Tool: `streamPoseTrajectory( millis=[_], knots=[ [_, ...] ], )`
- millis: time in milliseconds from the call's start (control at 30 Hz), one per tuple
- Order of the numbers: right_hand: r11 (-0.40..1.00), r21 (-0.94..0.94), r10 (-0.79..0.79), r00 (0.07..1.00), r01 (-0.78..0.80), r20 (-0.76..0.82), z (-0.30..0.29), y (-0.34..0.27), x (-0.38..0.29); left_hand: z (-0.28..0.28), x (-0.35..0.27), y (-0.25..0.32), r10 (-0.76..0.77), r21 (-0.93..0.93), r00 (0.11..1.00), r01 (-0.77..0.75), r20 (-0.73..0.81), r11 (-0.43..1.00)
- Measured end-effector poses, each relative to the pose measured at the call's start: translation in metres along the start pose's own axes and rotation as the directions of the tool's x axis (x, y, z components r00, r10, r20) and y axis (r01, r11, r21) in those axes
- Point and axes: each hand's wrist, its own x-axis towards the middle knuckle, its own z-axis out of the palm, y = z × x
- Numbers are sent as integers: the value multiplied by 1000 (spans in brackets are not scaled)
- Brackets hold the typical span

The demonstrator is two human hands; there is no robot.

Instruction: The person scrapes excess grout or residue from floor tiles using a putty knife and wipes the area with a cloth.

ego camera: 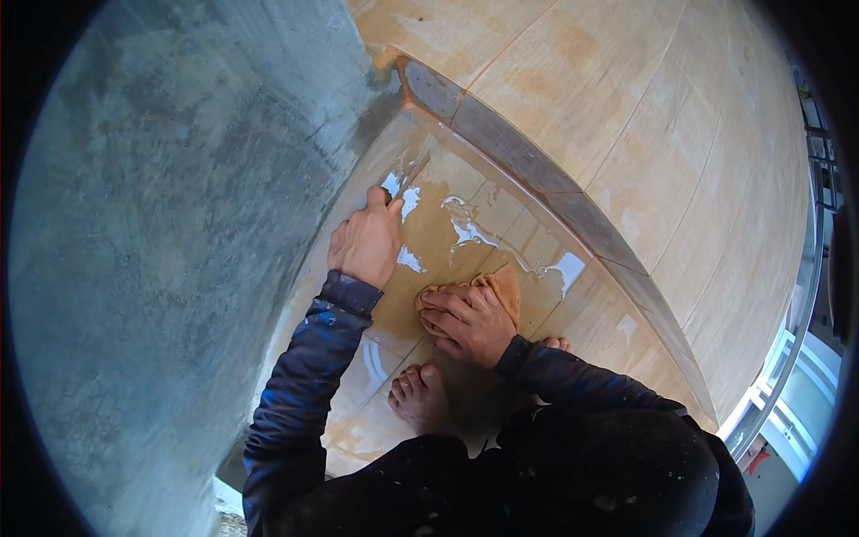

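My left hand (pixel 366 243) is curled tight over the wet tiles beside the wall. A narrow dark object (pixel 386 194) shows between its fingers; most of it is hidden. My right hand (pixel 472 319) presses a folded orange cloth (pixel 504 292) against the floor, its fingers spread over the fabric. Around both hands lies the wood-look tile floor (pixel 429 295), covered with a thin sheet of water (pixel 470 231) that reflects bright light. Thin joints run between the tiles.
A bare cement wall (pixel 181 201) rises along the left. Ahead and to the right, a grey tiled riser (pixel 530 161) leads up to a wider tiled surface (pixel 644 134). My bare foot (pixel 421 397) stands close behind the hands. Metal railing (pixel 795 356) curves past the far right.
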Motion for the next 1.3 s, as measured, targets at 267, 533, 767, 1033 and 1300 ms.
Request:
streamPoseTrajectory(
  millis=[267,533,767,1033,1300],
  knots=[
    [1000,27,-3,999,4,-40,2,-2,1,7,-9,-4,-70,4,997,70,21,998],
    [1000,2,-13,997,13,-80,0,4,-4,10,-27,-17,-67,9,997,67,36,998],
    [999,-28,-26,997,24,-72,0,-2,4,6,35,25,54,33,993,-51,-108,998],
    [1000,-18,16,997,-18,-72,-1,1,0,13,-14,-20,-56,56,998,57,-25,997],
    [1000,-13,-17,998,16,-55,-1,7,-3,5,-24,-12,-47,70,998,49,-29,996]
  ],
)
